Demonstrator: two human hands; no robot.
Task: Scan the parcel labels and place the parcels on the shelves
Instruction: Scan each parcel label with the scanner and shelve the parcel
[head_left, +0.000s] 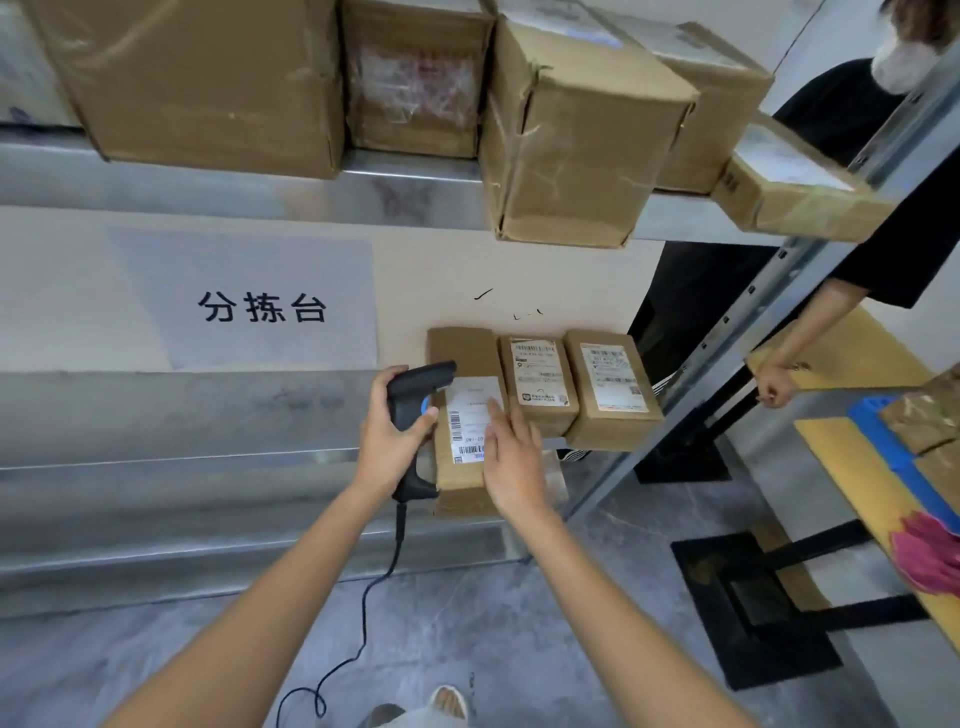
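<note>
A flat cardboard parcel (464, 358) with a white label (470, 415) lies on the lower metal shelf (208, 415), its near end over the shelf's front edge. My right hand (511, 457) lies on its label with straight fingers. My left hand (389, 447) grips a black corded barcode scanner (415, 410) just left of the parcel, head tilted toward the label. Two smaller labelled parcels (540, 382) (610, 387) lie side by side to its right.
Several large cardboard boxes (576, 135) crowd the upper shelf (405, 182), some overhanging. A sign with black characters (260, 306) backs the lower shelf. Another person (779, 384) stands at right by a yellow table (857, 462) holding parcels and a blue tray.
</note>
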